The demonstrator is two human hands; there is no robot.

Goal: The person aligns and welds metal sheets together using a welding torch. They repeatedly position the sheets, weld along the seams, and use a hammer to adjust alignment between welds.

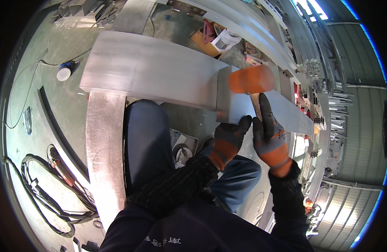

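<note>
My right hand [271,140], in a grey and orange work glove, is closed round the wooden handle [256,105] of a mallet. The mallet's orange head [251,80] is slightly blurred and hangs over a bent metal plate [240,107]. This plate sits across a long silvery metal beam [155,67] in front of me. My left hand [227,139], gloved alike, grips the plate's near edge, its thumb pointing up beside the edge. Part of its fingers is hidden from view.
Another metal beam [105,151] runs toward me at left. Black cables [38,197] and a blue power tool [65,69] lie on the green floor. A cardboard box [204,42] stands beyond the beam. Metal profiles [82,8] are piled at the far left.
</note>
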